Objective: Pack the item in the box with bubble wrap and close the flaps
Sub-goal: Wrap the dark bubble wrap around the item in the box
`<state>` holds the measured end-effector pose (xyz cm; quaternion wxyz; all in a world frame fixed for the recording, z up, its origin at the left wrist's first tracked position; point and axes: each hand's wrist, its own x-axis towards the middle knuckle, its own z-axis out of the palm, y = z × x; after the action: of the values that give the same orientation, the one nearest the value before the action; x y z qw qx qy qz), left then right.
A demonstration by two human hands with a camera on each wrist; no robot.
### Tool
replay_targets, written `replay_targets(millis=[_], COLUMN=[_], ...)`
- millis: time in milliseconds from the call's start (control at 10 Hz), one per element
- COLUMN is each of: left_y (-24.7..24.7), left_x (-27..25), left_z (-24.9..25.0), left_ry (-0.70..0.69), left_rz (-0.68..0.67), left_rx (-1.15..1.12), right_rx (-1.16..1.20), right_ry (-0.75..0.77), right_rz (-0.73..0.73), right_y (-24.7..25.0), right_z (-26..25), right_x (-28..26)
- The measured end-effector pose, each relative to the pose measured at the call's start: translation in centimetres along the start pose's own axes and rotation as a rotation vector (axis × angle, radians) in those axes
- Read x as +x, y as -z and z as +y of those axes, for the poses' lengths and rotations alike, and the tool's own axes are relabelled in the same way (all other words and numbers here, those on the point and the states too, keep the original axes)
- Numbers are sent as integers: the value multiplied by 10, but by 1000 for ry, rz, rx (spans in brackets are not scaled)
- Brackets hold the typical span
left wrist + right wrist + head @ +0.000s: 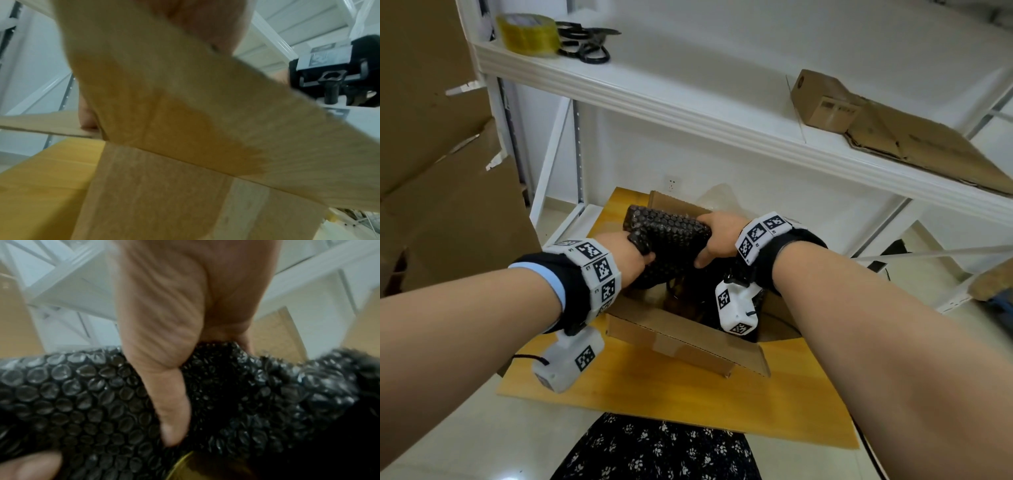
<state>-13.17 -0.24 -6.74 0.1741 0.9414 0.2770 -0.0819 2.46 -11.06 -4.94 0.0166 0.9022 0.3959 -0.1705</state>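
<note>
While held over the box point(681, 329) | bubble wrap point(671, 236) (black) is gripped by left hand point(628, 255) and right hand point(719, 236) | fingers curled round its ends

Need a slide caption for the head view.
Both hands, left hand and right hand, grip black bubble wrap above the open cardboard box.

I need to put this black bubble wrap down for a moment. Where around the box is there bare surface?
Free: the yellow board between the box's near flap and its front edge, and the white shelf between the scissors and the small carton. Crowded: the cardboard box mouth, where both the left hand and right hand grip the bubble wrap.
</note>
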Motion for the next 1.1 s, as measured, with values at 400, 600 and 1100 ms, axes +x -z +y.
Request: replay_targets(millis=[400,600,1100], left_y=[11,14,-1], left_x=[14,14,20], left_z=[-22,-30,-1], left_ry=[17,44,-45], left_rz=[-348,-420,119], left_rx=[-221,-328,136], right_rx=[-404,-305,-361], right_ry=[-33,24,121], right_rz=[258,183,-87], right_y=[-2,-19,-10], right_z=[-36,-33,-48], right_x=[10,15,14])
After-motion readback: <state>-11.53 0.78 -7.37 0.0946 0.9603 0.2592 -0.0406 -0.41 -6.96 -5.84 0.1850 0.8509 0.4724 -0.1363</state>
